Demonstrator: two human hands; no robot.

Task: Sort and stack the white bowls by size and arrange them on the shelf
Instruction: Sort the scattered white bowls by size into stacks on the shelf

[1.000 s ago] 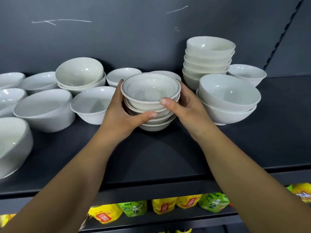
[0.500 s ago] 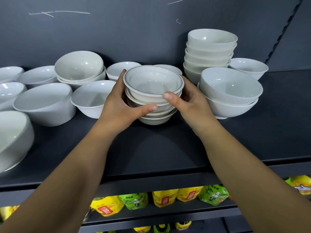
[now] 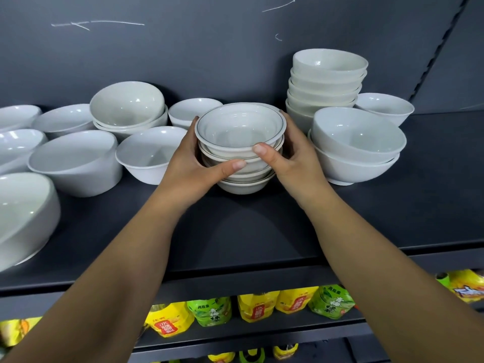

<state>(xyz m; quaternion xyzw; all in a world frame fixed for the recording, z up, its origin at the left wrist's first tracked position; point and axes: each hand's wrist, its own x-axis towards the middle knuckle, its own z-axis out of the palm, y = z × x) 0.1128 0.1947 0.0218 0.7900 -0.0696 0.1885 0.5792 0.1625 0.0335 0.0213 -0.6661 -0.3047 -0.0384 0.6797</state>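
We see a dark shelf [image 3: 262,231] carrying white bowls. At its middle a stack of line-rimmed bowls [image 3: 239,132] seems to rest on the board. Just right of it sit two larger nested bowls [image 3: 356,142], with a tall stack [image 3: 327,82] farther back and a lone bowl [image 3: 385,107] at far right. Left of the middle we find a single bowl [image 3: 149,153] and a tilted deep bowl [image 3: 76,161]. Farther back are a nested pair [image 3: 128,106] and a small bowl [image 3: 191,111]. A big bowl [image 3: 23,213] lies tilted at the near left edge.
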